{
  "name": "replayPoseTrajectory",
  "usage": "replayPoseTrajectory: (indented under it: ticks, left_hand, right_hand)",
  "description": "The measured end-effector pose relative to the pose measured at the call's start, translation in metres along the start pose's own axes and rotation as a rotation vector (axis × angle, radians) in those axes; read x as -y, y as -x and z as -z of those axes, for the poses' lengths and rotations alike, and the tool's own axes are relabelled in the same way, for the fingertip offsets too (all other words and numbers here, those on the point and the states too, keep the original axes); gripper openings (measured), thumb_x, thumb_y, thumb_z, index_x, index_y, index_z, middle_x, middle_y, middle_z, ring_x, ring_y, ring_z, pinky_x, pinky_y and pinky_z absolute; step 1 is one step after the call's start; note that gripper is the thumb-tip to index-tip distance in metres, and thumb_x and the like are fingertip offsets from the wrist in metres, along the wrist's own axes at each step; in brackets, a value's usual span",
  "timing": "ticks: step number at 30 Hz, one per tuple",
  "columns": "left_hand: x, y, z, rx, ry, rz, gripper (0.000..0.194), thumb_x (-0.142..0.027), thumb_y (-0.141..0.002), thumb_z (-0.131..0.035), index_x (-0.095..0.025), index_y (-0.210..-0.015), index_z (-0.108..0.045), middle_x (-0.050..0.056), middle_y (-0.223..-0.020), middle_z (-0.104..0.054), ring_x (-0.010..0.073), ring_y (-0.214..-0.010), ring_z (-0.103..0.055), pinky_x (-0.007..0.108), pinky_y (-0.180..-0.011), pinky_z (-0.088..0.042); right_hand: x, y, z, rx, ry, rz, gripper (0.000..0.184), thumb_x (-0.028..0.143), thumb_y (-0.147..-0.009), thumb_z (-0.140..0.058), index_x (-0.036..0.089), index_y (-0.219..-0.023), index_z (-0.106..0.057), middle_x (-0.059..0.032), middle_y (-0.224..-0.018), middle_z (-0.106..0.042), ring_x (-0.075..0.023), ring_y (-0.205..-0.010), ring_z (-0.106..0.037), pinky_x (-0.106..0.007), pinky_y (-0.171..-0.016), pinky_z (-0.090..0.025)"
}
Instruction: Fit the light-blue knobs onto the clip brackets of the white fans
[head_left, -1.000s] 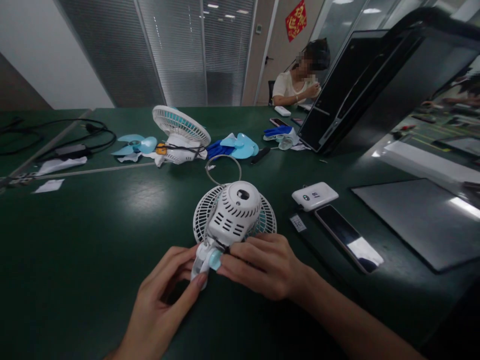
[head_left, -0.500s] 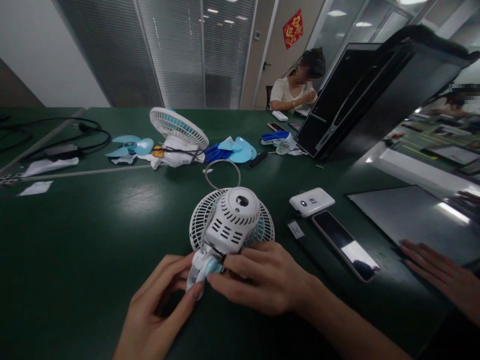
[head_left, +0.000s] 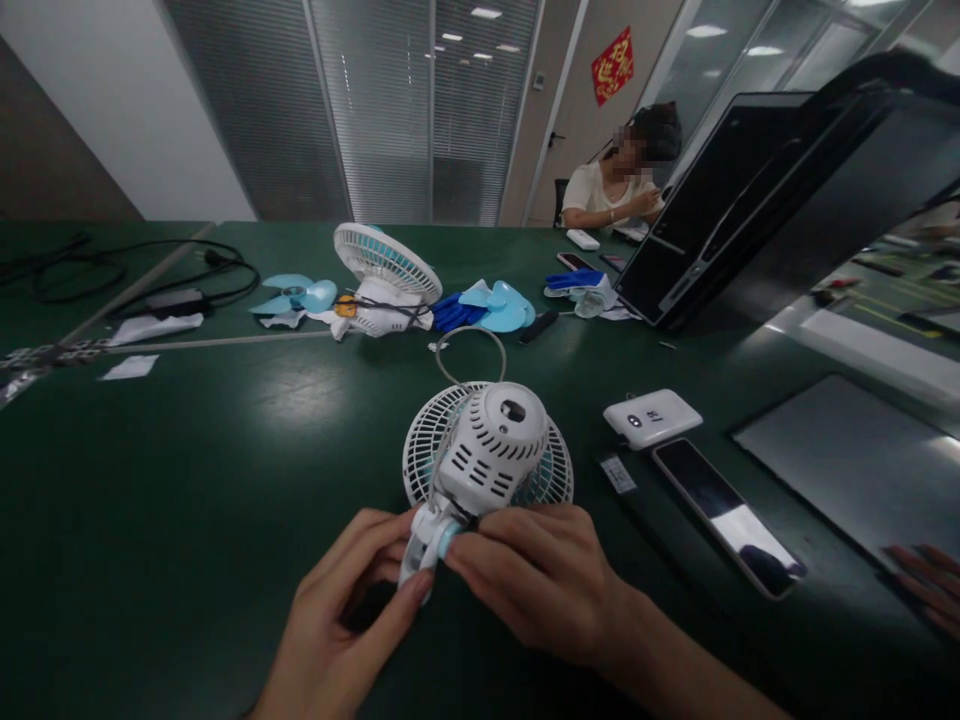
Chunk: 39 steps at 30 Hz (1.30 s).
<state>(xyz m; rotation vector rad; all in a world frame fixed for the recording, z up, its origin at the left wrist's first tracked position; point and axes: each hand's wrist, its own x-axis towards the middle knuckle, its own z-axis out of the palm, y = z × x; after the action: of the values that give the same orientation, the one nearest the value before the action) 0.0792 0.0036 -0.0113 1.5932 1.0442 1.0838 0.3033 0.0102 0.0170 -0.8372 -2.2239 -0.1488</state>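
Note:
A small white clip fan [head_left: 495, 450] lies face down on the green table, its motor housing up and the grille beneath. My left hand [head_left: 352, 590] pinches the white clip [head_left: 418, 560] at the fan's base between thumb and fingers. On the other side, my right hand [head_left: 547, 580] has its fingers closed on a light blue knob [head_left: 448, 540] at the joint between clip and housing. Its fingertips partly cover the knob. From the fan a grey cable [head_left: 471, 332] loops up behind the housing.
Farther back lie a second fan [head_left: 386, 270], blue fan blades [head_left: 499, 305] and gloves [head_left: 581, 290]. To my right are a white power bank [head_left: 652, 417], a phone [head_left: 727, 515] and a laptop [head_left: 862, 460] with another person's hand [head_left: 930, 585]. A large monitor [head_left: 742, 200] stands behind; someone sits beyond it.
The whole scene has shifted right in view as the camera turned slightly left. My right fingers have changed position around the knob. The other person's hand has slid toward the right edge.

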Motion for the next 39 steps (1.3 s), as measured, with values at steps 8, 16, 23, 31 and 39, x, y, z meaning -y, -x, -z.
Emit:
replayPoseTrajectory:
  ticks: [8,16,23,31,39]
  left_hand:
    - [0.0,-0.001,-0.001,-0.008,0.032,0.009,0.035,-0.021,-0.09,-0.071,-0.033,-0.123,-0.073,0.002,-0.102,-0.071,0.0146,-0.084,-0.071,0.019,-0.069,-0.061]
    - [-0.003,0.0,-0.003,-0.041,0.038,0.007,0.035,-0.022,-0.088,-0.072,-0.031,-0.122,-0.074,0.003,-0.1,-0.071,0.0149,-0.08,-0.069,0.02,-0.068,-0.061]
    - [-0.001,0.0,0.0,-0.006,-0.032,-0.035,0.04,-0.019,-0.09,-0.07,-0.035,-0.127,-0.07,0.002,-0.104,-0.071,0.0163,-0.088,-0.072,0.02,-0.072,-0.062]
    - [0.001,0.0,0.002,0.039,-0.054,-0.027,0.042,-0.021,-0.093,-0.068,-0.037,-0.131,-0.067,0.001,-0.106,-0.069,0.0145,-0.089,-0.07,0.018,-0.073,-0.061]
    - [0.001,0.001,-0.002,-0.032,-0.01,-0.001,0.037,-0.024,-0.09,-0.072,-0.031,-0.126,-0.072,0.004,-0.102,-0.071,0.0169,-0.084,-0.071,0.021,-0.071,-0.062]
  right_hand:
    - [-0.015,-0.002,0.016,0.139,0.026,0.181,0.017,0.015,-0.1,-0.054,0.017,-0.106,-0.07,0.0001,-0.084,-0.069,-0.0104,-0.061,-0.057,-0.028,-0.048,-0.037]
    - [-0.01,0.0,0.003,0.054,0.005,0.089,0.009,0.018,-0.1,-0.059,0.016,-0.101,-0.068,0.0007,-0.081,-0.069,-0.0103,-0.062,-0.059,-0.028,-0.049,-0.038]
    - [0.0,0.0,-0.002,-0.008,-0.01,-0.033,0.009,0.019,-0.094,-0.065,0.017,-0.085,-0.066,0.0026,-0.074,-0.064,-0.0093,-0.059,-0.059,-0.027,-0.052,-0.042]
    - [-0.015,-0.001,0.012,0.097,0.031,0.153,0.017,0.016,-0.099,-0.057,0.014,-0.112,-0.069,-0.0005,-0.085,-0.07,-0.0098,-0.063,-0.061,-0.026,-0.049,-0.04]
    - [0.004,-0.005,-0.007,-0.017,0.065,-0.021,0.009,0.018,-0.092,-0.067,0.018,-0.083,-0.068,0.002,-0.075,-0.067,-0.0091,-0.058,-0.06,-0.027,-0.05,-0.042]
